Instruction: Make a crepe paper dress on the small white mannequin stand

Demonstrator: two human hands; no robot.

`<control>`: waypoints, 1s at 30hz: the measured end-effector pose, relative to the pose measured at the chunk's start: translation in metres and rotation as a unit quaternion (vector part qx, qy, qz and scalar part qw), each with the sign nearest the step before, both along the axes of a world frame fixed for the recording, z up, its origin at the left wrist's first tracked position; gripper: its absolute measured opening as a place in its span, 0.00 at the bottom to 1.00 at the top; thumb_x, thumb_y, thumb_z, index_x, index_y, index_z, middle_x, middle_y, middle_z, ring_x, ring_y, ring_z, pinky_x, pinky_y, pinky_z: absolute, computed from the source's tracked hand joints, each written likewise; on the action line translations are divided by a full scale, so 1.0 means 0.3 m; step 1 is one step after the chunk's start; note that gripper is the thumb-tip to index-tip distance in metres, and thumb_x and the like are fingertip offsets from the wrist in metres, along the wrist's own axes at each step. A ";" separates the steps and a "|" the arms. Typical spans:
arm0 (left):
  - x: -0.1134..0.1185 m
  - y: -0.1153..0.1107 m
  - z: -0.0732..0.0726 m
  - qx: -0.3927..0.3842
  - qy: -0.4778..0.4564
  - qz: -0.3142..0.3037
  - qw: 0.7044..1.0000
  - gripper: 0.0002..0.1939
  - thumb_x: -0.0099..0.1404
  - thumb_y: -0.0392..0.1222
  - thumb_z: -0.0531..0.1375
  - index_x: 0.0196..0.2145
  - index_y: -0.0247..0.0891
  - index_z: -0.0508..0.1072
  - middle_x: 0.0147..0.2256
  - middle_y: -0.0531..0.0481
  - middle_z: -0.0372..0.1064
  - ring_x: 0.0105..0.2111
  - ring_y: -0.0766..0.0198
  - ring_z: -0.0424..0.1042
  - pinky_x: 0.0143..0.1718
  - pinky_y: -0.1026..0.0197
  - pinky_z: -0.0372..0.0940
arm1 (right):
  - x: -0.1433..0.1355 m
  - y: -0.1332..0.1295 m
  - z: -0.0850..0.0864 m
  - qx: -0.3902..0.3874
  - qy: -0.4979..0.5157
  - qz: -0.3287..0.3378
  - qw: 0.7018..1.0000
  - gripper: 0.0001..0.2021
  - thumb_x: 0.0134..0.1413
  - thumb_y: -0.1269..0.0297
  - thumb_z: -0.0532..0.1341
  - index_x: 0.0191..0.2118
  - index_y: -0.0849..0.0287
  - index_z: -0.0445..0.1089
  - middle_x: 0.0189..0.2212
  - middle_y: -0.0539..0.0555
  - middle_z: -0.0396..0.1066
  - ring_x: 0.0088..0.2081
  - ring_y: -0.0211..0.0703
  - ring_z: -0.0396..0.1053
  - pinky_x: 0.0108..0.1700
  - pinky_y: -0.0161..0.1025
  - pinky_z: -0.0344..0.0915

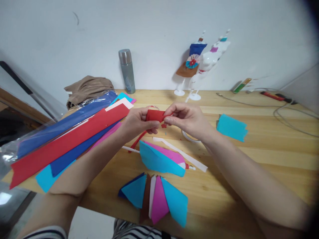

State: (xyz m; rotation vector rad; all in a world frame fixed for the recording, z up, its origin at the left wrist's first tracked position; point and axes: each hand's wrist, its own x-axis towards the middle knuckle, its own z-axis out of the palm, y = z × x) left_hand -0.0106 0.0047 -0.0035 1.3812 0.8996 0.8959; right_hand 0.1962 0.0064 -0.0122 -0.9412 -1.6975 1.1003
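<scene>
A small folded piece of red crepe-like paper (155, 116) is stretched between my two hands above the middle of the table. My left hand (137, 121) pinches its left end, thumb in front and fingers behind. My right hand (186, 118) pinches and bunches the other end between thumb and fingertips. Below them lies a small white dress form (183, 165) on its side, wrapped in a turquoise and magenta paper skirt (159, 159). Nearer the front edge is a fan of folded coloured pieces (159, 200). Behind my right hand, a white ring (190, 137) is partly hidden.
Long coloured sheets (69, 139) and a plastic bag (11, 149) lie at left. A flask (127, 71), brown cloth (91, 87) and two standing dress forms (195, 66) are along the wall. A turquoise piece (231, 127), a pale strip (184, 154) and a cable (249, 105) lie on the table.
</scene>
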 end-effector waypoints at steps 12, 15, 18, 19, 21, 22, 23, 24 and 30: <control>0.011 -0.018 -0.015 0.028 -0.003 0.041 0.999 0.10 0.55 0.42 0.71 0.26 0.32 0.78 0.22 0.51 0.77 0.20 0.69 0.75 0.22 0.69 0.69 | -0.030 0.004 -0.019 -0.023 0.049 -0.025 0.998 0.10 0.42 0.60 0.73 0.27 0.56 0.73 0.21 0.49 0.74 0.25 0.39 0.72 0.27 0.37 0.66; 0.011 -0.016 -0.018 0.036 0.000 0.045 0.998 0.10 0.55 0.42 0.71 0.25 0.33 0.78 0.22 0.51 0.76 0.19 0.69 0.74 0.22 0.69 0.69 | -0.034 0.004 -0.019 -0.026 0.057 -0.031 0.998 0.10 0.42 0.60 0.74 0.26 0.56 0.73 0.21 0.49 0.74 0.24 0.38 0.72 0.26 0.36 0.65; 0.011 -0.010 -0.022 0.039 -0.004 0.042 0.998 0.09 0.55 0.42 0.71 0.25 0.33 0.79 0.22 0.51 0.77 0.19 0.69 0.74 0.22 0.69 0.69 | -0.036 0.003 -0.018 -0.038 0.073 -0.033 0.996 0.13 0.40 0.59 0.76 0.25 0.56 0.73 0.20 0.49 0.74 0.23 0.37 0.72 0.26 0.35 0.65; 0.010 -0.009 -0.022 0.039 -0.003 0.040 0.998 0.09 0.55 0.42 0.71 0.25 0.33 0.79 0.22 0.51 0.77 0.19 0.69 0.75 0.22 0.69 0.68 | -0.036 0.002 -0.018 -0.045 0.081 -0.031 0.995 0.14 0.39 0.59 0.77 0.25 0.56 0.72 0.20 0.48 0.74 0.23 0.37 0.72 0.26 0.35 0.66; 0.010 -0.008 -0.022 0.034 -0.001 0.037 0.999 0.09 0.54 0.42 0.72 0.26 0.33 0.79 0.22 0.51 0.77 0.20 0.69 0.75 0.22 0.69 0.68 | -0.038 0.001 -0.018 -0.056 0.094 -0.028 0.994 0.15 0.38 0.59 0.78 0.25 0.56 0.72 0.19 0.48 0.73 0.23 0.37 0.72 0.26 0.35 0.67; 0.010 -0.009 -0.020 0.029 -0.001 0.037 0.999 0.09 0.54 0.42 0.72 0.26 0.33 0.79 0.22 0.50 0.77 0.20 0.68 0.75 0.22 0.69 0.69 | -0.040 0.000 -0.018 -0.059 0.097 -0.027 0.993 0.16 0.38 0.58 0.78 0.25 0.55 0.72 0.19 0.47 0.73 0.22 0.37 0.72 0.26 0.35 0.67; 0.011 -0.011 -0.018 0.025 -0.001 0.038 0.999 0.09 0.53 0.42 0.72 0.26 0.33 0.79 0.22 0.51 0.77 0.20 0.68 0.75 0.22 0.68 0.69 | -0.042 -0.001 -0.018 -0.061 0.099 -0.027 0.993 0.16 0.38 0.58 0.78 0.25 0.55 0.71 0.19 0.47 0.73 0.22 0.37 0.72 0.25 0.35 0.67; 0.012 -0.013 -0.016 0.021 0.001 0.040 0.999 0.09 0.52 0.41 0.73 0.27 0.33 0.79 0.22 0.51 0.77 0.20 0.68 0.75 0.23 0.69 0.69 | -0.044 -0.002 -0.018 -0.062 0.099 -0.029 0.993 0.16 0.38 0.58 0.78 0.25 0.55 0.71 0.19 0.47 0.73 0.22 0.37 0.72 0.25 0.35 0.68; 0.014 -0.024 -0.005 0.014 0.024 0.057 0.998 0.07 0.54 0.38 0.72 0.26 0.33 0.79 0.20 0.52 0.75 0.20 0.70 0.73 0.23 0.69 0.68 | -0.056 -0.014 -0.011 -0.047 0.092 -0.044 0.994 0.16 0.37 0.60 0.78 0.28 0.54 0.71 0.21 0.47 0.74 0.22 0.38 0.73 0.25 0.36 0.69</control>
